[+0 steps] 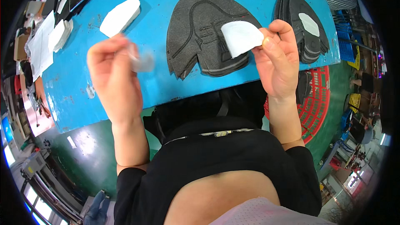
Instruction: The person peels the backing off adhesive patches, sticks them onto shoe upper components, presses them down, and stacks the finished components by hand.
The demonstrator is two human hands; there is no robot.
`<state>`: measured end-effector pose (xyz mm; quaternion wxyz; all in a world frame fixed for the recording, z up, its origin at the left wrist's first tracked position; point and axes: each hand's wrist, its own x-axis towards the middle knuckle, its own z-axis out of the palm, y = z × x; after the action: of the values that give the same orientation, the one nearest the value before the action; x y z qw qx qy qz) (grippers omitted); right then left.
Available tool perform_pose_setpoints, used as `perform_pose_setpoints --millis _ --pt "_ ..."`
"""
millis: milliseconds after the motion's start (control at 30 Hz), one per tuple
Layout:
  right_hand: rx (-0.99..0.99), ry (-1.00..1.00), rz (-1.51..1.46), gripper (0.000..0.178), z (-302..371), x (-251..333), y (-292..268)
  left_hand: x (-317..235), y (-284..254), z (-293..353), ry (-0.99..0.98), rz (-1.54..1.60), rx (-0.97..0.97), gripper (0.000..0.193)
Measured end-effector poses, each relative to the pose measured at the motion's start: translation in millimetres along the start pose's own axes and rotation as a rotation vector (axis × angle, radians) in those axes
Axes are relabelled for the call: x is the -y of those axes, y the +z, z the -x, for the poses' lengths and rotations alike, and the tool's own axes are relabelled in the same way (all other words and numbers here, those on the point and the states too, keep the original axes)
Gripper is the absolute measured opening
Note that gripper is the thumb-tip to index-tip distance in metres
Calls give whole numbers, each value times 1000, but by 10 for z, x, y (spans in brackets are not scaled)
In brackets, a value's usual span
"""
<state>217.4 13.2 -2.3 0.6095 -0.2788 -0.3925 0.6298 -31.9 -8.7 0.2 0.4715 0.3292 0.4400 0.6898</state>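
Observation:
My right hand (278, 54) pinches the corner of a white, round-edged patch (242, 38) between thumb and fingers. It holds the patch up over a stack of dark grey fabric shoe uppers (187, 25), hiding part of the stack's right side. To the left, my left hand (114, 73) is closed, with thumb and forefinger together on a pale, see-through scrap (143, 61). Motion smears the scrap and the fingertips, and its exact kind cannot be made out. This hand is above the table, apart from the stack.
A pile of white patches (121, 16) lies on the blue table (154, 87) at the far left. Another stack of grey uppers (295, 10) bears a white patch (309, 25) at the right. More white pieces (60, 35) lie leftmost. A red plastic basket (317, 108) stands below the right edge.

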Motion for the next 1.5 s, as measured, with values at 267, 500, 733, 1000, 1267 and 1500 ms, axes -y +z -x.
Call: perform_pose_setpoints --millis 267,500,733,1000,1267,1500 --pt "209 -136 272 24 -38 38 282 16 617 214 453 -771 566 36" --pt "257 157 317 37 -75 81 138 174 591 328 -269 108 427 14" --pt "186 246 257 9 -18 44 212 114 626 349 -338 145 426 12" --pt "127 55 309 10 -38 -29 215 268 634 394 -16 -88 263 6" --pt "276 109 433 11 -185 131 197 108 630 172 -166 -165 430 8" --pt "258 184 406 11 -239 174 166 103 568 140 -383 122 384 10"
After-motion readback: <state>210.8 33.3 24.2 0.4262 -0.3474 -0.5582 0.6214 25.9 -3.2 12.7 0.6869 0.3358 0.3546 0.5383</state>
